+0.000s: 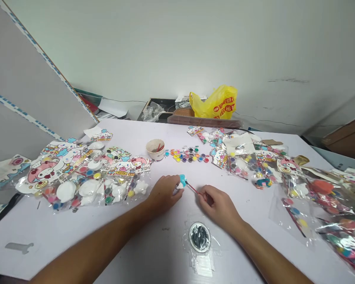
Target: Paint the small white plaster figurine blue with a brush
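A cup (155, 154) holds indistinct red sticks (159, 148), while the left hand (165, 191) pinches a partly hidden blue-and-white figurine (182, 180) and the right hand (218, 204) pinches a red brush (194, 189).

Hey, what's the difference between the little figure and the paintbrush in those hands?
The figure is blue and white; the paintbrush has a red handle and dark tip. The figure is short and chunky, while the paintbrush is long and thin. The left hand holds the figure; the right hand holds the paintbrush. Both are held, close together.
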`<state>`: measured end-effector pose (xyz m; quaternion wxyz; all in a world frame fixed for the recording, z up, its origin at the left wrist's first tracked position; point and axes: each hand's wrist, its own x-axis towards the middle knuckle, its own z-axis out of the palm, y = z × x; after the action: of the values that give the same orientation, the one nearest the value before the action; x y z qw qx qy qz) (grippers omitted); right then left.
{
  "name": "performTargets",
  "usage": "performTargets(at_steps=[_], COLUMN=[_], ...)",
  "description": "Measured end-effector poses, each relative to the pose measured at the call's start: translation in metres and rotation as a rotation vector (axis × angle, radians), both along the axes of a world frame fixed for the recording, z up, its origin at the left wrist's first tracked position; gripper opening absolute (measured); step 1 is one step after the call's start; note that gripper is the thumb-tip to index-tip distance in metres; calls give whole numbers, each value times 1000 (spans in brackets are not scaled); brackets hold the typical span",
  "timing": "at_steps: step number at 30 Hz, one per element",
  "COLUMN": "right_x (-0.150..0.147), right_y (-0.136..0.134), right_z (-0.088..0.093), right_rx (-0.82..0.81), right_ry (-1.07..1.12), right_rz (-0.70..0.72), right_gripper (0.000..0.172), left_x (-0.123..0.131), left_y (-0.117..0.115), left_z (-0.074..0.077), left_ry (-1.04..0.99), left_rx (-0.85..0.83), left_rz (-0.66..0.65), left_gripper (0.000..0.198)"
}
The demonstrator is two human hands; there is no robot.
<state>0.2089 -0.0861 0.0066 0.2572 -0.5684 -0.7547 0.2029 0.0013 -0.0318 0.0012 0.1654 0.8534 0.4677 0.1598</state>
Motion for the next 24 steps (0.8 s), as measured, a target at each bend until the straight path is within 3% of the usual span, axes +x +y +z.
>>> performTargets(at_steps=[14, 19, 24], right_x=[4, 5, 6], right_y=[-2, -2, -2], right_z=[-1, -1, -2], right_rx=[-42, -74, -60], right_ry=[154, 194, 241], right_rz=[-17, -22, -46], right_gripper=[17, 19, 19], left_x=[-1, 0, 0], left_y=[-3, -1, 2], left_z=[-1, -5, -5], left_ry=[23, -5, -81], left_rx=[69, 56, 22], left_rz=[13, 44, 50], left_gripper=[10, 18, 9])
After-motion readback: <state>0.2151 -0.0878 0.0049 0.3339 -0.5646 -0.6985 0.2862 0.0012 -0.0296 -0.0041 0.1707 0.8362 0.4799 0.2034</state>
